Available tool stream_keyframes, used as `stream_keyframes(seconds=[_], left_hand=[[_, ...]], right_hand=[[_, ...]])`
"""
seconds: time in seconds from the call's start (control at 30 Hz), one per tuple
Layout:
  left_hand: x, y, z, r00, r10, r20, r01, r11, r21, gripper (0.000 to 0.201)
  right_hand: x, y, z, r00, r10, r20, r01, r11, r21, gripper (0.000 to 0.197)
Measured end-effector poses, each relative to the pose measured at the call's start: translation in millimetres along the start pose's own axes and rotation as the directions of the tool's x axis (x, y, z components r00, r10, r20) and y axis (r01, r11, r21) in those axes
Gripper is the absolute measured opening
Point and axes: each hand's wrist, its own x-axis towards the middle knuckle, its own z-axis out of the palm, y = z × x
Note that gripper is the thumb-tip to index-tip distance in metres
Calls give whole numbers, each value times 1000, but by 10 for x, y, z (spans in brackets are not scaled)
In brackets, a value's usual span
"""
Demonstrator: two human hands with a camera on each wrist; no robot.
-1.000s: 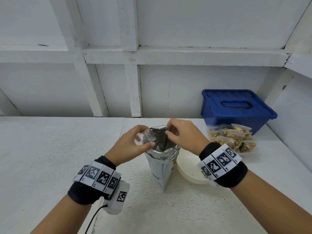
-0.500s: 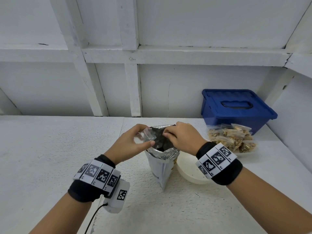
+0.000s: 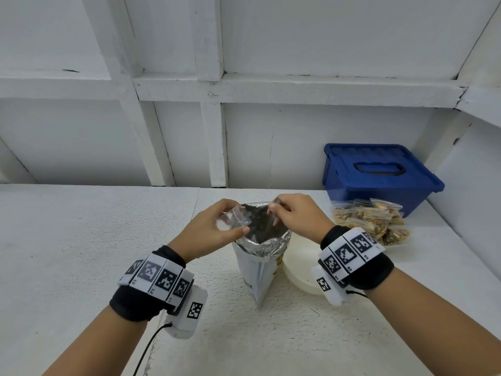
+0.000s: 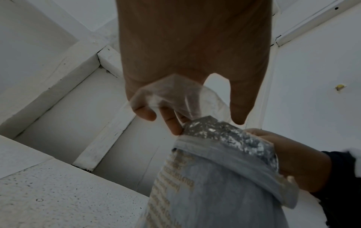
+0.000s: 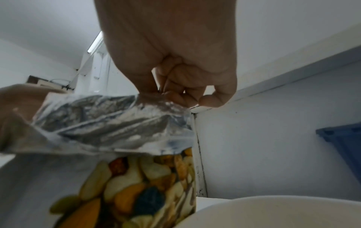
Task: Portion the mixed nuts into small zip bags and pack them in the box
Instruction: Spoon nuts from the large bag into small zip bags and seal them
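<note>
A white, speckled tabletop (image 3: 81, 240) is seen; a foil nut bag (image 3: 257, 272) is stood near its middle; a cream bowl (image 3: 301, 267) is set just right; filled zip bags (image 3: 371, 223) are piled far right, before a blue box (image 3: 379, 175).

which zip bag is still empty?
The small clear zip bag held by the left hand and right hand over the foil pouch. The zip bags in the pile by the blue box hold nuts.
</note>
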Motion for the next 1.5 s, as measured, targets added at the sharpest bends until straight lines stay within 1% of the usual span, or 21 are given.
stream_keyframes(seconds=[0.1,0.2,0.33,0.43,0.53,0.63,0.73,0.8,0.83,0.9,0.97,1.13,1.27,1.33,1.4,1.5], left_hand=[[-10,0,-6,1000,-4,-4,4,1000,9,60],[-29,2,-16,1000,-14,-11,14,1000,8,54],[-41,41,-41,1000,-24,13,24,1000,10,53],[-37,83,-70,999,-30,22,30,1000,5,55],[-35,90,-116,1000,-26,2,26,999,37,59],[-32,118,-161,999,-26,19,23,987,161,67],[-32,190,-175,999,-28,46,8,926,379,70],[-29,246,-169,998,-30,49,1,865,502,63],[-21,270,-166,998,-28,50,-3,844,536,59],[2,309,-157,997,-31,64,-11,826,563,57],[29,336,-139,996,-36,78,-13,832,554,58],[66,370,-43,996,-40,78,-1,884,467,60],[62,375,12,998,-37,50,14,919,393,73],[52,385,30,999,-28,30,15,936,351,74],[45,384,51,1000,-20,6,17,952,305,68],[33,365,88,999,-14,-45,23,978,207,59]], right_hand=[[18,59,-77,996,66,-59,-55,984,169,27],[2,122,-148,980,171,-100,-131,939,319,30],[-26,163,-201,942,315,-116,-218,837,502,29],[-37,186,-218,916,382,-122,-244,773,585,27],[-62,199,-262,902,404,-150,-235,752,615,26],[-83,206,-329,886,420,-196,-213,744,633,26],[-95,213,-419,870,428,-247,-180,740,648,24],[-100,219,-473,862,424,-278,-160,748,644,24],[-102,219,-494,859,424,-287,-154,749,645,23],[-106,215,-521,856,426,-294,-144,740,657,23],[-110,210,-529,855,429,-292,-141,733,665,24],[-116,185,-502,856,438,-273,-148,715,684,23],[-113,119,-473,870,410,-274,-131,727,674,22],[-115,68,-467,881,383,-277,-117,744,657,22],[-114,-6,-468,894,343,-288,-94,771,630,24],[-99,-168,-477,914,210,-346,-1,855,519,23]])
